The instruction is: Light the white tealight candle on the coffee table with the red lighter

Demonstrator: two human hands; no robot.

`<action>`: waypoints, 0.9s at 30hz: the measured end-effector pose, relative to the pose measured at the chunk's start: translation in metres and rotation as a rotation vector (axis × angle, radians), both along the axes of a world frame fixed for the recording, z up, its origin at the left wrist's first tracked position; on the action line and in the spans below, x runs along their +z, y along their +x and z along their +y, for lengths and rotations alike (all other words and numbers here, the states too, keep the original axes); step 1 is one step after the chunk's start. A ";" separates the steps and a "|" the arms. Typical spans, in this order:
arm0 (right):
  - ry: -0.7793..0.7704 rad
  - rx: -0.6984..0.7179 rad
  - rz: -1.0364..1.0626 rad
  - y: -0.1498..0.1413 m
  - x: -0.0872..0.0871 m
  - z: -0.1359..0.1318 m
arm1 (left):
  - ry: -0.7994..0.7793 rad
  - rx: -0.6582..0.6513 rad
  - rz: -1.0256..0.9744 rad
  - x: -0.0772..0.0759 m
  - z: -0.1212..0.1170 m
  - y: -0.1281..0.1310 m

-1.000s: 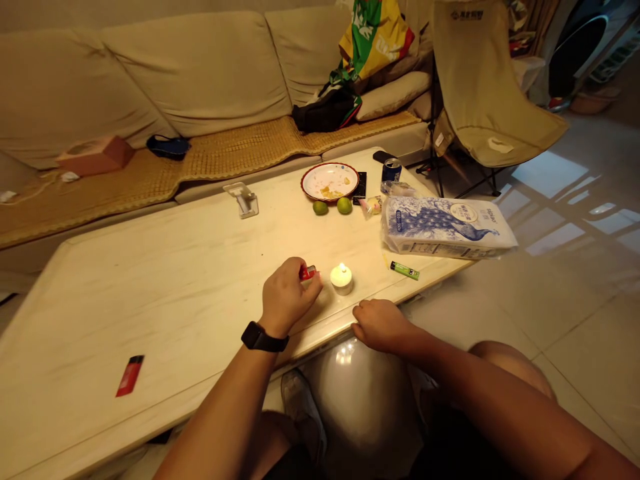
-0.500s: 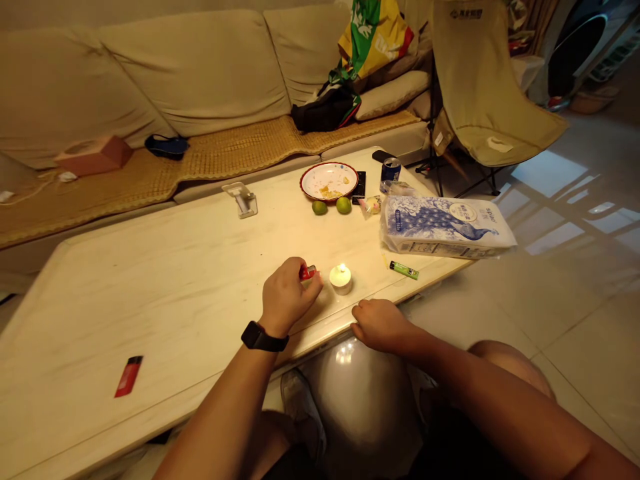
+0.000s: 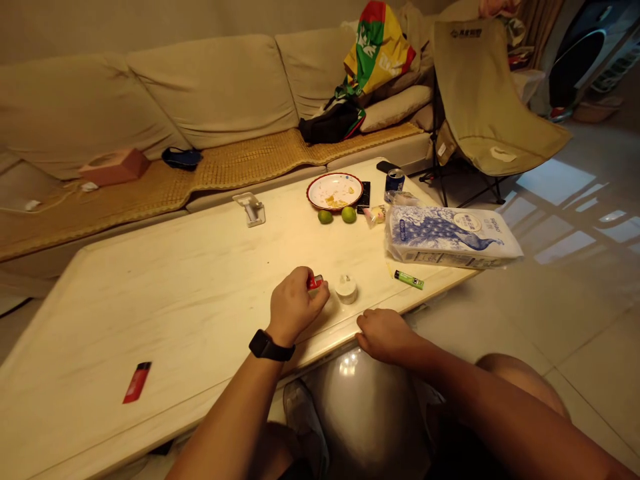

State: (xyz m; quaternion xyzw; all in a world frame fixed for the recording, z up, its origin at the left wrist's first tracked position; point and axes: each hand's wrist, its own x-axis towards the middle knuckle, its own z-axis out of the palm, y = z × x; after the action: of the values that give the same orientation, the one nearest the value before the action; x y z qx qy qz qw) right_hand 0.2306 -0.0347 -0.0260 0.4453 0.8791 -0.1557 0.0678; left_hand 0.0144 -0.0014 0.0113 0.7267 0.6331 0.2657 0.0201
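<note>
Left hand (image 3: 299, 300): closed around red lighter (image 3: 315, 283), just left of candle (image 3: 346, 290). Right hand (image 3: 384, 333): curled into a fist, any contents hidden, at tabletop (image 3: 200, 287) edge, near-right of candle.

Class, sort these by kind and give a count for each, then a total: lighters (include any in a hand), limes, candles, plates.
Lighters: 3 (red lighter in the left hand, loose red lighter, green lighter)
Limes: 2
Candle: 1
Plate: 1
Total: 7
</note>
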 end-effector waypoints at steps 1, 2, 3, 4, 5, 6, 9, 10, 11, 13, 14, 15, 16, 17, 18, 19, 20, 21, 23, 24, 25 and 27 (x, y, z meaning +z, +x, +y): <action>0.004 0.004 0.001 0.000 0.000 0.000 | 0.002 -0.001 0.005 0.000 0.000 0.000; 0.009 0.007 0.003 0.000 0.000 0.000 | 0.001 0.000 0.009 -0.001 0.000 0.000; 0.013 0.009 0.003 0.000 0.000 0.000 | -0.002 0.001 0.010 -0.001 0.000 0.001; 0.014 0.009 0.001 0.000 0.001 0.000 | -0.006 0.002 0.010 -0.001 0.000 0.001; 0.013 0.008 -0.003 0.000 0.001 0.000 | -0.011 0.002 0.010 -0.001 0.000 0.002; 0.009 0.008 -0.007 0.000 0.001 0.000 | -0.014 -0.001 0.010 -0.001 0.000 0.004; -0.005 0.007 -0.024 -0.001 0.002 0.000 | -0.024 -0.024 0.030 -0.001 0.000 0.010; -0.007 0.006 -0.028 -0.001 0.002 0.000 | -0.031 -0.032 0.043 0.000 0.000 0.012; -0.008 0.005 -0.031 -0.001 0.003 0.000 | -0.037 -0.039 0.057 0.000 0.000 0.014; -0.007 0.002 -0.035 -0.001 0.003 0.000 | -0.052 -0.053 0.090 0.000 0.001 0.020; -0.005 0.002 -0.034 -0.001 0.003 0.000 | -0.056 -0.058 0.107 0.000 0.002 0.022; 0.000 0.003 -0.031 0.000 0.002 0.000 | -0.059 -0.061 0.125 0.000 0.003 0.024; 0.005 0.005 -0.026 0.000 0.002 0.000 | -0.062 -0.065 0.142 0.000 0.004 0.026; 0.012 0.005 -0.020 0.000 0.002 -0.001 | -0.064 -0.066 0.160 0.000 0.005 0.028; 0.018 0.004 -0.015 0.000 0.001 -0.001 | -0.067 -0.066 0.175 0.000 0.005 0.029; 0.022 0.004 -0.011 0.000 0.001 -0.001 | -0.072 -0.065 0.188 -0.001 0.006 0.031; 0.025 0.004 -0.009 0.000 0.001 -0.001 | -0.077 -0.063 0.198 -0.001 0.007 0.032; 0.027 0.004 -0.008 0.000 0.000 0.000 | -0.083 -0.062 0.206 -0.002 0.008 0.033; 0.032 0.007 -0.005 -0.001 -0.001 0.000 | -0.089 -0.060 0.218 -0.002 0.009 0.034; 0.034 0.007 -0.004 -0.001 -0.001 0.000 | -0.089 -0.060 0.223 -0.003 0.009 0.034; 0.034 0.007 -0.003 -0.001 -0.001 0.000 | -0.087 -0.060 0.227 -0.003 0.009 0.034; 0.031 0.005 -0.005 0.000 -0.001 0.000 | -0.081 -0.062 0.231 -0.003 0.009 0.034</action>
State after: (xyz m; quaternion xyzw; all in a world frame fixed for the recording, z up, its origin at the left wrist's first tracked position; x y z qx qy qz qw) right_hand 0.2303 -0.0349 -0.0265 0.4445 0.8823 -0.1411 0.0634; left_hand 0.0488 0.0079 0.0079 0.7702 0.6189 0.1537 -0.0154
